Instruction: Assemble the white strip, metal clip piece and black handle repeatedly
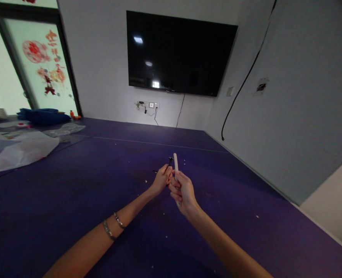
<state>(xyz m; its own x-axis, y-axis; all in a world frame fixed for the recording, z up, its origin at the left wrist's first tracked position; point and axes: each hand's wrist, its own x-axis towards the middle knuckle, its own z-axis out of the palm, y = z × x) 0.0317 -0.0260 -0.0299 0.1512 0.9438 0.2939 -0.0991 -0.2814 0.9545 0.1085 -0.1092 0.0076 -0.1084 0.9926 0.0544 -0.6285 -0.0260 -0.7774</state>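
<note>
Left hand [161,180] gripped small black tool [170,161]; right hand [186,192] pinched 1 pale stick [176,162] just beside it, both over purple surface [101,173].

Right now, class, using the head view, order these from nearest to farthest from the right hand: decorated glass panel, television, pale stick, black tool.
1. Pale stick: held in the right hand.
2. Black tool: just left, in the left hand.
3. Television: ahead, on the wall.
4. Decorated glass panel: far left.

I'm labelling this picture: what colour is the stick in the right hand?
The stick is pale cream, as the head view shows.
</note>
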